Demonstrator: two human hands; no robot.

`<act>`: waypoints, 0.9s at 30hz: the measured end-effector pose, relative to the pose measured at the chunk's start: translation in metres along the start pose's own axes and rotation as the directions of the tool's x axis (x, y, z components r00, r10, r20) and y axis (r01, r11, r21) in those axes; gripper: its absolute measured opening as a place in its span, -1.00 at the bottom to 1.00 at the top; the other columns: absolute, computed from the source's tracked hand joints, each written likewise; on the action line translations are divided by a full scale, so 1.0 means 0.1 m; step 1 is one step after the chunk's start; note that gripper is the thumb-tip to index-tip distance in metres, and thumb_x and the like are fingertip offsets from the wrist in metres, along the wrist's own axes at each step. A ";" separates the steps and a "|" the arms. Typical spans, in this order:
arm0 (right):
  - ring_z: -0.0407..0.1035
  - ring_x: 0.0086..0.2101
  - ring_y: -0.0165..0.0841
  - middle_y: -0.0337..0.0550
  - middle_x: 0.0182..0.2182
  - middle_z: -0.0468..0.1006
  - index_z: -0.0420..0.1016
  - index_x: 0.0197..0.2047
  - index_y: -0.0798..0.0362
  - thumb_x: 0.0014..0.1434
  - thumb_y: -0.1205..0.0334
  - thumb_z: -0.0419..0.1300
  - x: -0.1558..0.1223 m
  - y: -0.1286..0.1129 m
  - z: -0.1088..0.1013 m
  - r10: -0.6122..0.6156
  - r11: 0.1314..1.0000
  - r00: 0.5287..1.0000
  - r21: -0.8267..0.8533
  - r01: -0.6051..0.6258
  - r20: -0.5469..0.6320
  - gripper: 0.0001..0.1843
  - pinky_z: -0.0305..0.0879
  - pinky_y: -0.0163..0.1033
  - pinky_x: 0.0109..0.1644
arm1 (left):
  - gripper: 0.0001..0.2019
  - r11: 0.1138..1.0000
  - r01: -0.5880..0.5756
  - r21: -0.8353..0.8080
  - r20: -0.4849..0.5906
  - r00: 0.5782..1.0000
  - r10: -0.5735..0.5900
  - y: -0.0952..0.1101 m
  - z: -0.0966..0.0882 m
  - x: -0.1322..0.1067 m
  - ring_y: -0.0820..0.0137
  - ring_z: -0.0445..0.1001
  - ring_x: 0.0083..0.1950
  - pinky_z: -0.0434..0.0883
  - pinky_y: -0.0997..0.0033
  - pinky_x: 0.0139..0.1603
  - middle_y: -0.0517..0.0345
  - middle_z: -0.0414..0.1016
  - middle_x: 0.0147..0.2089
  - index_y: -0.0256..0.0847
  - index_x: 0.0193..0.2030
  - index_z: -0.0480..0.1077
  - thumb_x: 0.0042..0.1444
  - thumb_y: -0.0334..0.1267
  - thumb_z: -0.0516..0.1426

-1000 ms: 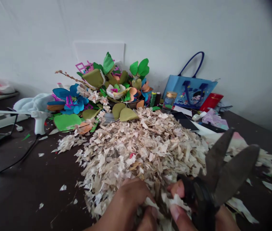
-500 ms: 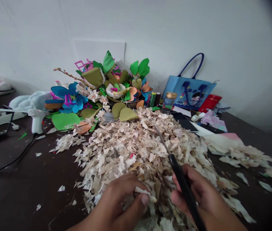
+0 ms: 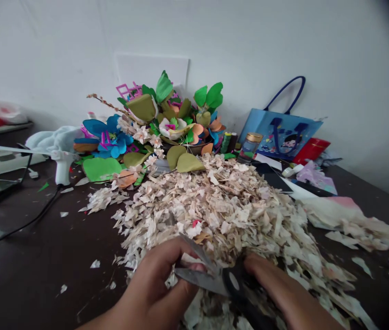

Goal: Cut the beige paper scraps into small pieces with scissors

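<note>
1. Worktop (image 3: 25,286), dark. Far side runs along the wall; near edge out of view. Widest stretch of visible surface lies left of the heap, with loose flakes and a cable upon it; a narrower dark strip shows at far right.
2. Scrap heap (image 3: 215,197), pale, petal-like pieces. Occupies the middle of the worktop; left border ragged, right side trailing toward the lower right. Lies beneath and around both hands.
3. Flower arrangement (image 3: 177,130), multicoloured. Just behind the heap, some leaves overhanging its back edge.
4. Bag (image 3: 280,128), blue, dark blue handles. Upright, back right, near the wall.
5. Glue gun (image 3: 63,166), white. Left of the heap, well apart from the hands.
6. Right hand (image 3: 276,279), clamped on the scissors' black handles; fingers largely hidden.
7. Left hand (image 3: 160,275), thumb and fingers curled together on a pale scrap, over the heap's near part.
8. Scissors (image 3: 203,280), blades apart, pointing left, reaching the left hand's fingers.
9. Jar (image 3: 250,145), gold lid. Upright, between arrangement and bag.
10. Pale scrap (image 3: 189,260), in the left hand, between the blades; partly hidden.
</note>
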State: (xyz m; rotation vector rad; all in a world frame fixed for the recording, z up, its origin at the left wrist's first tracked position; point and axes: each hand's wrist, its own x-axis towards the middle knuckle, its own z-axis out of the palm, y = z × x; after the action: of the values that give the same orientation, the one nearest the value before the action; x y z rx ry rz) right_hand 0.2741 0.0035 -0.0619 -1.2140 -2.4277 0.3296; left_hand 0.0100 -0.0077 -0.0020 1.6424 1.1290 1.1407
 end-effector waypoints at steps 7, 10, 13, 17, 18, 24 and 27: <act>0.39 -0.04 0.11 0.16 0.04 0.45 0.42 0.11 0.09 -0.12 -0.04 0.33 0.11 -0.06 -0.06 -0.010 1.000 1.000 -0.022 0.010 0.016 -0.27 0.45 -0.01 -0.07 | -0.87 0.985 0.046 -0.169 0.071 0.997 -0.034 0.00 -0.04 -0.01 0.51 0.30 -0.45 0.28 0.55 -0.37 0.24 0.41 -0.45 -0.18 -0.35 0.38 0.15 -0.20 0.10; 0.37 -0.02 0.13 0.20 0.06 0.41 0.39 0.14 0.15 -0.09 0.01 0.29 0.15 -0.07 -0.05 -0.032 0.996 0.997 -0.087 0.038 0.066 -0.28 0.43 0.05 -0.07 | -0.85 0.974 0.096 -0.207 0.027 0.995 -0.092 -0.01 -0.04 -0.02 0.53 0.26 -0.46 0.27 0.56 -0.38 0.26 0.38 -0.46 -0.18 -0.36 0.38 0.15 -0.18 0.11; 0.37 -0.02 0.12 0.23 0.05 0.42 0.40 0.12 0.19 -0.07 0.02 0.26 0.17 -0.10 -0.06 -0.039 0.993 0.995 -0.110 0.048 0.089 -0.30 0.42 0.06 -0.06 | -0.87 0.971 0.114 -0.210 0.021 0.993 -0.113 -0.02 -0.04 -0.01 0.54 0.24 -0.47 0.24 0.59 -0.41 0.27 0.36 -0.46 -0.18 -0.36 0.39 0.16 -0.21 0.10; 0.42 -0.06 0.08 0.20 -0.01 0.48 0.44 0.06 0.14 -0.10 0.07 0.28 0.18 -0.14 -0.08 -0.029 0.996 0.998 -0.087 0.034 0.058 -0.36 0.44 -0.01 -0.07 | -0.89 0.968 0.090 -0.233 0.024 0.996 -0.087 -0.04 -0.03 0.01 0.54 0.24 -0.46 0.22 0.59 -0.44 0.28 0.36 -0.46 -0.18 -0.37 0.39 0.15 -0.23 0.11; 0.43 -0.07 0.07 0.18 -0.02 0.49 0.45 0.05 0.13 -0.12 0.09 0.29 0.18 -0.15 -0.08 -0.032 0.996 0.998 -0.076 0.036 0.051 -0.37 0.45 -0.03 -0.08 | -0.89 0.967 0.088 -0.239 0.019 0.996 -0.086 -0.04 -0.03 0.01 0.54 0.25 -0.46 0.22 0.60 -0.44 0.28 0.37 -0.46 -0.18 -0.37 0.39 0.15 -0.23 0.12; 0.43 -0.08 0.05 0.13 -0.07 0.52 0.48 -0.05 0.11 -0.21 0.24 0.29 0.26 -0.25 -0.09 0.034 0.998 0.998 -0.048 -0.032 0.048 -0.44 0.43 -0.05 -0.06 | -0.86 0.960 0.115 -0.257 0.002 0.993 -0.118 -0.02 0.00 0.00 0.55 0.23 -0.47 0.19 0.62 -0.48 0.28 0.36 -0.47 -0.18 -0.37 0.40 0.14 -0.20 0.12; 0.44 -0.10 0.03 0.08 -0.09 0.52 0.47 -0.07 0.07 -0.23 0.25 0.30 0.30 -0.32 -0.10 0.079 0.997 0.994 0.000 -0.079 0.078 -0.45 0.43 -0.07 -0.06 | -0.82 0.959 0.125 -0.253 -0.008 0.991 -0.131 -0.02 0.00 0.01 0.53 0.25 -0.47 0.21 0.61 -0.48 0.27 0.37 -0.49 -0.19 -0.41 0.39 0.13 -0.16 0.13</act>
State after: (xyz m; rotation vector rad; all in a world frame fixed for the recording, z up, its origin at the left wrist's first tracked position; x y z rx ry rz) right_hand 0.2402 0.0091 -0.0332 -1.3216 -2.4483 0.4107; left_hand 0.0098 -0.0064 -0.0041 1.3441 1.0431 1.1711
